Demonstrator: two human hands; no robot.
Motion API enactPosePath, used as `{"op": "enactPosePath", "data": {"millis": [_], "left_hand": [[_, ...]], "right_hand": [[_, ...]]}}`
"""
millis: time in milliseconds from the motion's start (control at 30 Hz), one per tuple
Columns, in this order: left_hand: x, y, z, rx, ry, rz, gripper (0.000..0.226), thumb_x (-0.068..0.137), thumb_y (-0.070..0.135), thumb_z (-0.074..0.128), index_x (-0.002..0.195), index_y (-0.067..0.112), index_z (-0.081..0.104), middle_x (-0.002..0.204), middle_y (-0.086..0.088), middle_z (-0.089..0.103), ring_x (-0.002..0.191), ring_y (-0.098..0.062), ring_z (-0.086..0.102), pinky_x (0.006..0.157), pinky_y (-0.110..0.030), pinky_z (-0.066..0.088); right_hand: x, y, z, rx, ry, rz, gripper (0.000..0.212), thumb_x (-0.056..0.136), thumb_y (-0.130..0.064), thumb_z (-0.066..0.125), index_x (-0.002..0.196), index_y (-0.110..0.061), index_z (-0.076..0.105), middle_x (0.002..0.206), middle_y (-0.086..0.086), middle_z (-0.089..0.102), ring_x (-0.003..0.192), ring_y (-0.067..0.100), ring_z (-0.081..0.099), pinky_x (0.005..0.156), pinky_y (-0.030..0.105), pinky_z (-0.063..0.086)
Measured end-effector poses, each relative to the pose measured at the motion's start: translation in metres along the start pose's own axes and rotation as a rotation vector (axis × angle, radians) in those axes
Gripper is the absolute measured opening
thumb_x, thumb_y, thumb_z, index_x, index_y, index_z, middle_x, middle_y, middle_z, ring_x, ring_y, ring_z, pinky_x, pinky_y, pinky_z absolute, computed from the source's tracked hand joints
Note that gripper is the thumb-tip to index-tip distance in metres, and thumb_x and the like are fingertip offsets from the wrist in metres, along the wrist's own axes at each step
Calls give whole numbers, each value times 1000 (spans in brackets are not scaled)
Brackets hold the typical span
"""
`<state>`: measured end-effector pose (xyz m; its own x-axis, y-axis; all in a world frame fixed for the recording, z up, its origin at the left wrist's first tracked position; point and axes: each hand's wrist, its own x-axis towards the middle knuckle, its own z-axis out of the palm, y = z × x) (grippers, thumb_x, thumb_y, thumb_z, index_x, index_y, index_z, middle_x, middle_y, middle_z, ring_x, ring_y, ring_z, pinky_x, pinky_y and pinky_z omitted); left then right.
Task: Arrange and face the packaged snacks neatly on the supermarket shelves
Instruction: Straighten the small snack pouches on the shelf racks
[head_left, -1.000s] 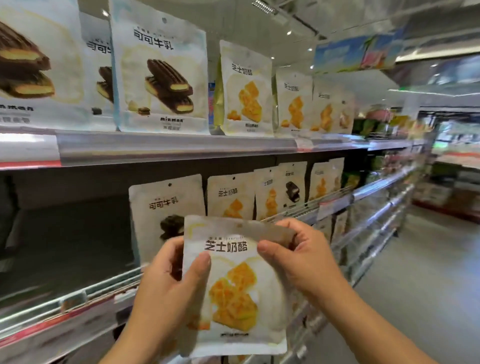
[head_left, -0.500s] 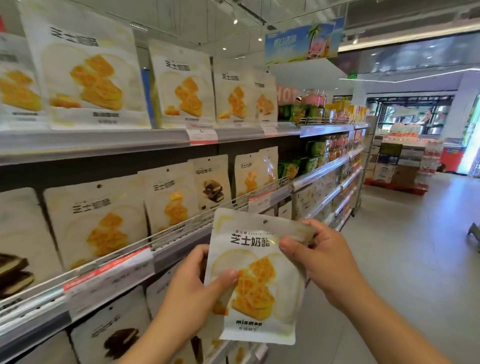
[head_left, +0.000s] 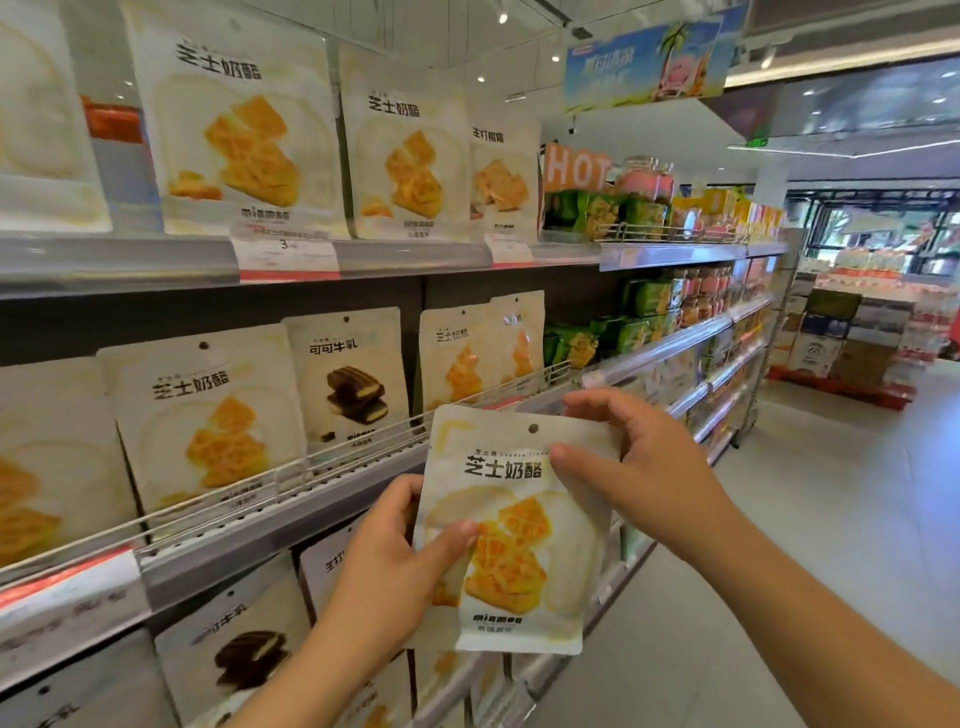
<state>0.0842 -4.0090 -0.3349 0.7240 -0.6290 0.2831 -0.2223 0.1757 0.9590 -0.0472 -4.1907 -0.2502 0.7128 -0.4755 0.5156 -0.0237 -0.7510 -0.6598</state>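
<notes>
Cheese pouch in hand, not shelved yet

Both hands are on one cheese pouch (head_left: 514, 530) out in the aisle, in front of the middle shelf (head_left: 291, 519): left hand (head_left: 384, 571) pinches its lower left edge, right hand (head_left: 634, 467) pinches the top right corner. It's face-forward and upright, so I'd say it just needs a slot. Top row (head_left: 322, 145) looks nicely faced, but there's a cocoa pouch (head_left: 353, 379) sitting among the cheese ones on the middle shelf, so sorting's probably left. Metal shelves with wire front rails and price tags, green packs (head_left: 602, 213) further along, grey floor, stacked boxes (head_left: 841, 332) at the far end.
</notes>
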Motion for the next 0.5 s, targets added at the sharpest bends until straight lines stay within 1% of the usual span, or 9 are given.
{"op": "enactPosePath", "data": {"millis": [67, 133, 200, 233, 267, 333, 400, 433, 500], "left_hand": [[18, -5, -3, 1, 13, 7, 27, 80, 29, 79, 95, 46, 64, 103, 8, 74, 92, -15, 72, 77, -47, 60], [38, -9, -8, 0, 31, 13, 28, 75, 34, 77, 96, 48, 64, 102, 8, 75, 92, -15, 72, 78, -48, 59], [60, -14, -12, 8, 19, 14, 31, 76, 34, 78, 98, 50, 62, 104, 9, 74, 92, -16, 72, 76, -49, 59], [70, -17, -13, 26, 10, 17, 32, 76, 37, 78, 99, 51, 61, 105, 10, 74, 93, -16, 72, 75, -49, 59], [80, -18, -15, 52, -1, 26, 30, 77, 42, 78, 100, 52, 61, 105, 11, 74, 93, -15, 72, 74, -45, 59], [99, -14, -20, 97, 3, 69, 20, 81, 56, 69, 99, 52, 63, 104, 14, 73, 91, -7, 71, 69, -30, 59], [118, -4, -31, 205, 101, 166, 26, 87, 62, 49, 98, 47, 67, 102, 20, 71, 91, 1, 67, 69, -18, 55], [128, 3, -38, 286, 175, 224, 28, 91, 59, 43, 99, 45, 67, 101, 22, 69, 92, 3, 65, 71, -18, 54], [148, 17, -52, 489, 293, 305, 22, 96, 48, 44, 110, 44, 59, 102, 22, 63, 94, 2, 61, 80, -26, 54]], "right_hand": [[26, -1, 7, -195, -70, -99, 32, 81, -47, 70, 112, -44, 61, 93, -36, 57, 90, -26, 49, 66, -2, 40], [50, 1, 15, -286, -114, -167, 23, 83, -48, 67, 105, -47, 60, 85, -38, 53, 84, -32, 45, 63, -5, 36], [74, 7, 24, -292, -126, -171, 10, 83, -47, 68, 88, -46, 58, 78, -32, 57, 82, -25, 50, 59, 3, 41], [85, 12, 27, -283, -116, -164, 10, 83, -45, 69, 81, -44, 59, 77, -26, 61, 82, -18, 54, 58, 7, 42], [95, 18, 30, -276, -102, -158, 11, 81, -44, 70, 77, -40, 61, 77, -21, 64, 81, -12, 56, 57, 11, 42], [115, 28, 35, -256, -72, -163, 10, 79, -41, 72, 76, -33, 66, 75, -15, 66, 79, -6, 58, 58, 12, 45], [134, 36, 38, -216, -50, -173, 11, 77, -39, 73, 75, -30, 68, 73, -15, 66, 78, -5, 59, 60, 10, 46], [143, 39, 40, -204, -52, -179, 11, 77, -40, 73, 75, -29, 69, 73, -15, 66, 77, -5, 59, 58, 11, 46], [159, 46, 43, -190, -76, -180, 12, 77, -42, 72, 74, -31, 68, 75, -15, 67, 74, -2, 60, 61, 16, 49]]}}
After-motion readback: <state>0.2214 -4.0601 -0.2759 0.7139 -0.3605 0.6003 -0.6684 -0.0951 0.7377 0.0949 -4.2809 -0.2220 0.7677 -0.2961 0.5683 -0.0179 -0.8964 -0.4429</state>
